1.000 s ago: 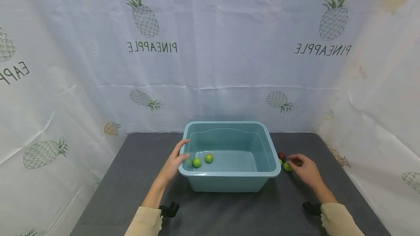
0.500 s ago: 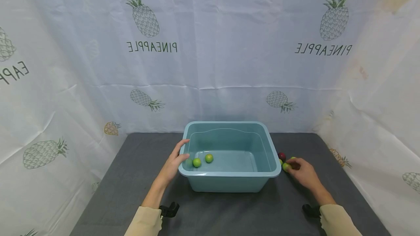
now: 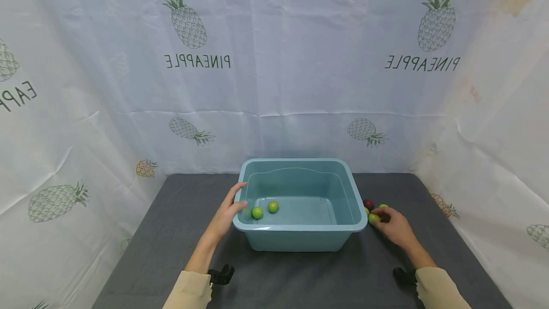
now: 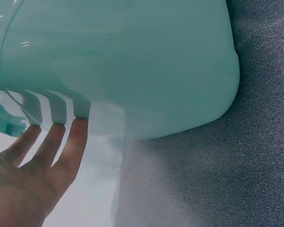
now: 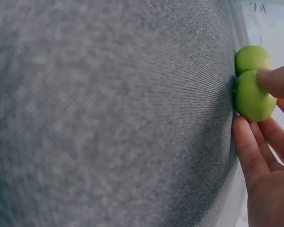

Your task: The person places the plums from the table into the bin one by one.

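Note:
My left hand [image 3: 223, 216] grips the left rim of a pale blue-green plastic basin [image 3: 300, 228]. In the left wrist view its fingers [image 4: 75, 142] rest against the basin's outer wall [image 4: 156, 71]. Two small green fruits [image 3: 273, 207] lie on the basin floor, towards its left. Just right of the basin, my right hand [image 3: 394, 227] pinches a small round green fruit [image 5: 252, 101] low at the table, thumb on one side and fingers on the other. A second green fruit [image 5: 252, 57] touches it. A dark red fruit [image 3: 368, 203] lies just behind.
Another green fruit [image 3: 383, 206] shows partly behind the right hand. The basin stands on a dark grey cloth-covered table [image 3: 291, 280]. A pale curtain printed with pineapples [image 3: 274, 85] hangs behind and at both sides.
My right hand has shifted slightly left towards the basin, with the green fruit moving a little the same way; a green fruit behind it came into view. The left hand stays on the rim.

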Available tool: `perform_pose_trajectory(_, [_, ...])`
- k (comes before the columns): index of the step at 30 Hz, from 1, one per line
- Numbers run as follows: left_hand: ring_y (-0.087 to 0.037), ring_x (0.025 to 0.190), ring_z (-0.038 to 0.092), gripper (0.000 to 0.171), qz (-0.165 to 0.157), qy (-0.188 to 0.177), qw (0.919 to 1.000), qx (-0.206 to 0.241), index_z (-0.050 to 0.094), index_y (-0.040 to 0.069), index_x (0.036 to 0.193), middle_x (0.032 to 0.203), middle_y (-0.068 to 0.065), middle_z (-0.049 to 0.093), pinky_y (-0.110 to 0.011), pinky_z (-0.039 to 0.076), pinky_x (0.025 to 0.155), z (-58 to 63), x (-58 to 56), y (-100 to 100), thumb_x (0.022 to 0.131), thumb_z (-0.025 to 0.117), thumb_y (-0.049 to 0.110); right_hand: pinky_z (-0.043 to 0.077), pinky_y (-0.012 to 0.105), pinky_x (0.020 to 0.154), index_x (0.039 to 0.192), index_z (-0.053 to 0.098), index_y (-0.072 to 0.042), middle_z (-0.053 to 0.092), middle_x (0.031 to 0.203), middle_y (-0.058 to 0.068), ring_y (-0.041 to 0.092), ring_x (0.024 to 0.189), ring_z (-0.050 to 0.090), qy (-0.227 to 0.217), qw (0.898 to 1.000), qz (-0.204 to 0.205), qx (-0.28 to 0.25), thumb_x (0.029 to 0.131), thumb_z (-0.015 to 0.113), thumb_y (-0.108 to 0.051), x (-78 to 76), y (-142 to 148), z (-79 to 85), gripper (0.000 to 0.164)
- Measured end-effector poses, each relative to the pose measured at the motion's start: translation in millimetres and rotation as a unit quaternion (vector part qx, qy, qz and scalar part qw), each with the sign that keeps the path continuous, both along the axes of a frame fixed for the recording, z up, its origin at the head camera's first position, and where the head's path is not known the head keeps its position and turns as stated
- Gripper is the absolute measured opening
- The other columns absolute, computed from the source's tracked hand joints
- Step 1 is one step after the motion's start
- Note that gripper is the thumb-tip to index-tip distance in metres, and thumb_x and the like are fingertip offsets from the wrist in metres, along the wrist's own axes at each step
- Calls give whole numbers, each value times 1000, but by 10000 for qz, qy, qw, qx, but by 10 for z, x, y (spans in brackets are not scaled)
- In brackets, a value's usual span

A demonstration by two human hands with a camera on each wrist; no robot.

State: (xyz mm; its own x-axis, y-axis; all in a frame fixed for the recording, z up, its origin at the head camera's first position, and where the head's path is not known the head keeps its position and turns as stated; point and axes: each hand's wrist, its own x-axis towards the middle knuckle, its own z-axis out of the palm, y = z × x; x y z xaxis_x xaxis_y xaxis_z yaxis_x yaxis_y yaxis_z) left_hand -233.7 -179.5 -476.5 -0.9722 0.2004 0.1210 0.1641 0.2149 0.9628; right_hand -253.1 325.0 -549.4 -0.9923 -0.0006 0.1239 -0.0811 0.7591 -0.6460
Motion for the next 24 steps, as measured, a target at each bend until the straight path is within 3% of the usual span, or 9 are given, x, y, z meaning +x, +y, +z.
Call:
perform_pose_trajectory(13, [-40,154,7,53,36,-39,10000,2,35,21,156,169,-12,8,-71,17,112,17,21,13,104,47,22,51,45,78,115,70,2,69,104,15,29,93,65,-29,9999,-96,-90,91,77,-19,25,-13,20,32])
perform_pose_trajectory(24, [-39,154,7,53,40,-39,10000,38,35,21,156,169,-12,8,-71,16,113,26,17,9,104,48,23,52,35,74,117,66,4,67,111,21,33,97,64,35,9988,-189,-447,91,76,-16,66,-52,156,34])
